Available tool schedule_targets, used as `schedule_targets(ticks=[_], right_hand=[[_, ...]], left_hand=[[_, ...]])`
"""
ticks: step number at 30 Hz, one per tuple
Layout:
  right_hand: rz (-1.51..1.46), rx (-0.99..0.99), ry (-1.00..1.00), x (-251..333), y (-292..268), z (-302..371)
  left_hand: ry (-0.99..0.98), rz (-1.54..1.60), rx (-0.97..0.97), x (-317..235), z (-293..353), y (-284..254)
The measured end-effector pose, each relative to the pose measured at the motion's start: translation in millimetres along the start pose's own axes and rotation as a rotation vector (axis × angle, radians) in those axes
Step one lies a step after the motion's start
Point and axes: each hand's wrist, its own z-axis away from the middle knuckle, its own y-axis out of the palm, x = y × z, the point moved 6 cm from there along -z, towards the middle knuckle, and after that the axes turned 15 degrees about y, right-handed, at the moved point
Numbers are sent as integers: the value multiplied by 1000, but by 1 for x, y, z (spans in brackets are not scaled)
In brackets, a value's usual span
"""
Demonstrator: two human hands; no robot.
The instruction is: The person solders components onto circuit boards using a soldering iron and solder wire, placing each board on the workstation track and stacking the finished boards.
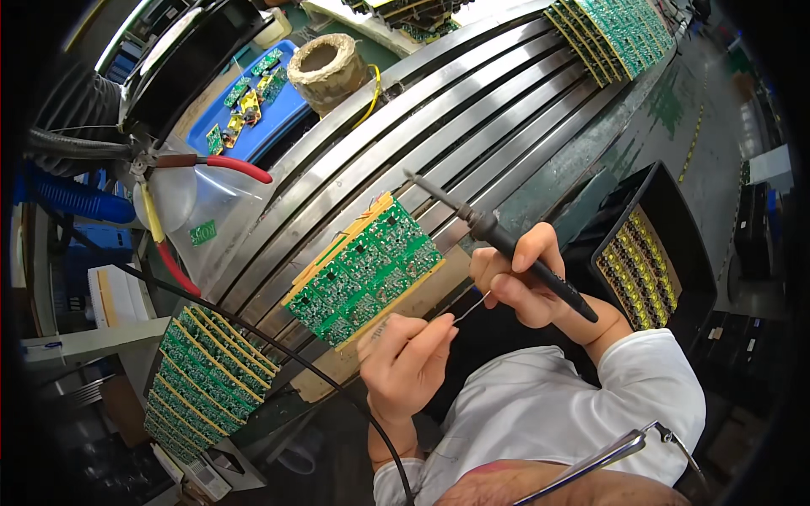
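My right hand [525, 274] is wrapped round a black soldering iron [502, 239], its metal tip pointing up and left above the metal rails. My left hand [401, 358] pinches a thin strand of solder wire [474, 310]. The strand stretches across to the fingertips of my right hand, which seem to touch its far end. Beyond my left hand lies a green circuit board panel [363, 270], crowded with small parts and edged with tan strips. It rests tilted on the rails, and the iron's tip is apart from it.
Slatted metal rails [337, 194] cross the bench. Board stacks stand at lower left [202, 371] and upper right [620, 38]. A black bin [704, 270] holds boards with yellow parts. Red-handled pliers [173, 160] hang left, near a blue tray [192, 135] and worn roll [333, 93]. A black cable [329, 379] crosses.
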Motion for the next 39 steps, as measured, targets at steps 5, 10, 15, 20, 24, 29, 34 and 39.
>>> schedule_targets(ticks=[5, 10, 15, 20, 24, 29, 34, 39], right_hand=[[16, -134, -19, 0, -31, -3], [180, -133, -101, 14, -57, 0], [336, -244, -95, 18, -64, 11], [296, -197, -57, 18, -62, 16], [318, -34, -70, 16, -53, 14], [347, 48, -179, 21, -34, 9], [353, 29, -85, 18, -19, 6], [459, 142, -101, 14, -2, 5]], left_hand=[[-155, -208, -176, 10, 5, -14], [-95, -520, -140, 21, 3, -13], [-71, -619, -95, 20, 7, -6], [-56, -601, -115, 8, 22, -4], [-50, -585, -143, 5, 36, -8], [-66, -423, -181, 17, 48, -24], [-98, -408, -263, 26, 46, -35], [-118, -388, -324, 28, 53, -34]])
